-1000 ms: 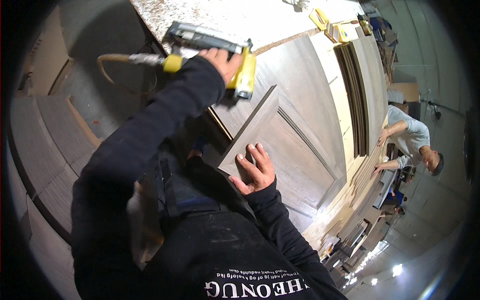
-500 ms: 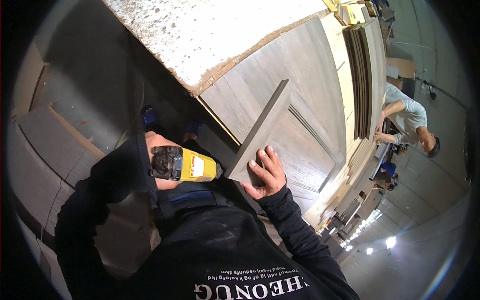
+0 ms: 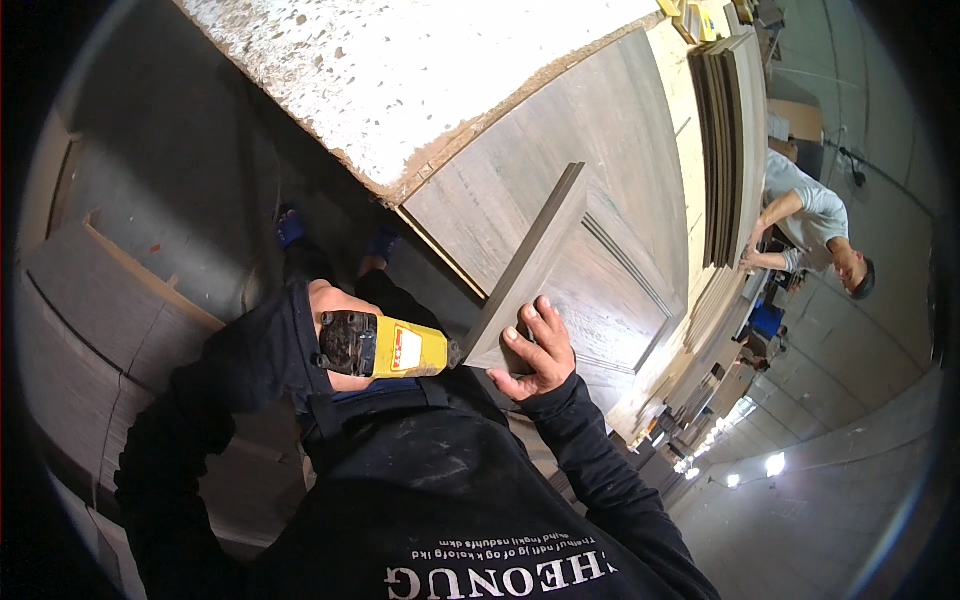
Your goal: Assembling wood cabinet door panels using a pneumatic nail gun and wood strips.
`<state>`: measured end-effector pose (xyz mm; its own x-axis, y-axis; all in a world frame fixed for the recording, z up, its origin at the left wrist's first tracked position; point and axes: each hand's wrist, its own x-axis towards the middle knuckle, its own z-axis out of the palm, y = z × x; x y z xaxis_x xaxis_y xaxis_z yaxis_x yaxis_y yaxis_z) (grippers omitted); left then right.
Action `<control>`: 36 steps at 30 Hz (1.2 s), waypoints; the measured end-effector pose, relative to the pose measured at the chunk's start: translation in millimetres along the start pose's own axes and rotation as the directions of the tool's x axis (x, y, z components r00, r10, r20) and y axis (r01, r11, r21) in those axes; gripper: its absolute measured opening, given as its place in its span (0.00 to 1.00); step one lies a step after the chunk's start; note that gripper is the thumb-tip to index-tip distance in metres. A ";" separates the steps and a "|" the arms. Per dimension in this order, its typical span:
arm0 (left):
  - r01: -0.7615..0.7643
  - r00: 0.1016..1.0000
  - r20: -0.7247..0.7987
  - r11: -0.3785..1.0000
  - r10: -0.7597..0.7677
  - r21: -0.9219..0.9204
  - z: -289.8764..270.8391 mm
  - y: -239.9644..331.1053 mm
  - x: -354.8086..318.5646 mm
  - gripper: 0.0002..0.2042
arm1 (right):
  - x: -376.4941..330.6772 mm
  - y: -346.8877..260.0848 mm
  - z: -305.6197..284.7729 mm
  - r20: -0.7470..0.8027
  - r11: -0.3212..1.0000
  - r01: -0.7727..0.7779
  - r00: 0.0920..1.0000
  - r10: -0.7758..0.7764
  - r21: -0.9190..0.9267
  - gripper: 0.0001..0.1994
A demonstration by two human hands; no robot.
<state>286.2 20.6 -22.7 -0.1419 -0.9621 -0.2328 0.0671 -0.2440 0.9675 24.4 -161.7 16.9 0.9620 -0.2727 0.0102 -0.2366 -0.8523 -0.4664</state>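
My left hand (image 3: 325, 297) is wrapped round a yellow and black nail gun (image 3: 410, 349), its handle hidden beneath the tool's body. The nose of the nail gun points right and meets, or nearly meets, the near corner of a grey-brown wooden cabinet door (image 3: 615, 285). This framed door with a recessed panel is held tilted, one narrow edge facing me. My right hand (image 3: 543, 352) grips its near end, several fingers spread over the frame and the thumb low at the edge. Under the door lies a flat grey-brown board (image 3: 560, 120).
A white-speckled board (image 3: 400, 80) with rough edges lies beyond. Dark wood panels (image 3: 718, 160) stand stacked on the right, and a person in a grey shirt (image 3: 815, 205) works behind them. Grey boards (image 3: 75, 330) are stacked at my left, above the dark floor (image 3: 190, 150).
The nail gun has shifted slightly right, bringing its nose to the door's corner. My right hand keeps its hold, and the view has turned a little.
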 end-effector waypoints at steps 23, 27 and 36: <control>0.055 0.985 -0.173 0.956 -0.004 0.289 -13.8 97.2 -0.5 0.13 | -0.2 -3.6 -12.6 -0.021 0.996 -0.018 1.000 0.020 0.090 0.25; 0.072 0.846 -0.474 0.830 0.243 0.553 -21.6 158.5 44.7 0.13 | -17.0 -5.0 -28.2 -0.030 0.990 -0.132 0.990 0.134 0.054 0.30; 0.432 0.789 -0.446 0.135 0.423 0.892 -57.9 96.0 148.2 0.42 | -186.3 87.7 -19.8 -0.738 0.383 -0.732 -0.238 0.631 0.563 0.41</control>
<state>328.8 -152.5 29.9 0.3573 -0.9162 0.1814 -0.9328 -0.3402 0.1189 -178.2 -194.5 -8.4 -0.4783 -0.8028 0.3560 -0.7182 0.1243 -0.6846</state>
